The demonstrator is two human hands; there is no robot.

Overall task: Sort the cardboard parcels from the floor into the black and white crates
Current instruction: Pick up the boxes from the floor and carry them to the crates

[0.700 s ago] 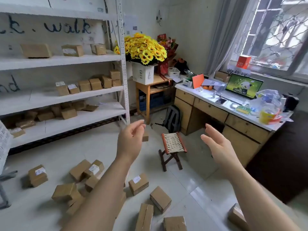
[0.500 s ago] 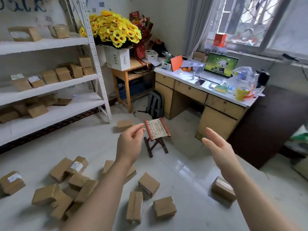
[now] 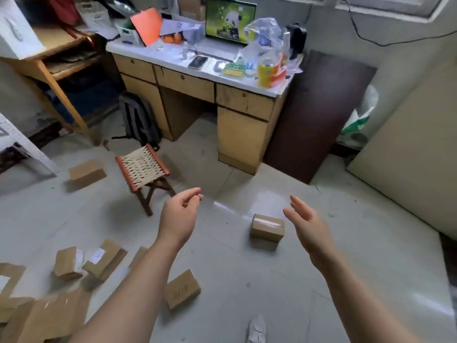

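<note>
Several brown cardboard parcels lie scattered on the tiled floor. One taped parcel (image 3: pixel 267 227) sits alone between my hands, just left of my right hand (image 3: pixel 308 222), which is empty with its fingers spread. My left hand (image 3: pixel 180 214) hovers empty, fingers loosely curled, above the floor. Another parcel (image 3: pixel 182 289) lies beside my left forearm. Two labelled parcels (image 3: pixel 69 262) (image 3: pixel 105 258) lie at the left, and one more parcel (image 3: pixel 86 170) lies near the shelf leg. No black or white crate is in view.
A small woven folding stool (image 3: pixel 143 167) stands just beyond my left hand. A wooden desk (image 3: pixel 242 102) with a laptop and clutter is ahead, with a backpack (image 3: pixel 138 120) leaning beside it. A dark board (image 3: pixel 319 115) leans at the desk's right end.
The view has swung right and down, so the shelves and flowers have left the frame. The lone taped parcel now lies between my hands. Both hands stay empty.
</note>
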